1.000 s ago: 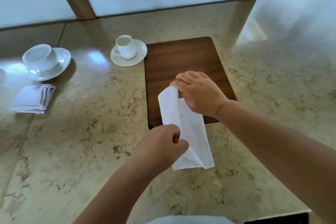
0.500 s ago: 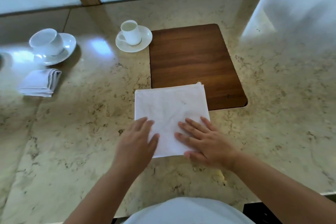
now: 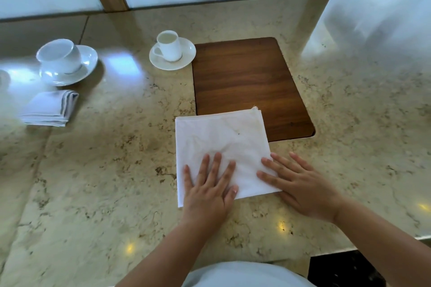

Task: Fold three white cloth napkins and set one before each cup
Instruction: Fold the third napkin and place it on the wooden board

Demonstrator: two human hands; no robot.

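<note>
At the far left of the bench [image 3: 93,170], a folded napkin [image 3: 49,108] lies before a cup [image 3: 59,56]; a second cup [image 3: 169,45] stands beside a wooden board [image 3: 245,77]. Nearer, a square napkin [image 3: 221,142] overlaps the board's corner. The left hand [image 3: 208,190] and right hand [image 3: 300,187] press it flat, fingers spread, grasping nothing.

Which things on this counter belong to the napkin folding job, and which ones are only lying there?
Belong to the job:
- flat napkin, under left hand and right hand
- folded napkin, lying before the wide cup
- wide cup on its saucer
- narrow cup on its saucer

Only lying there:
- wooden board, under the flat napkin's far corner
</note>
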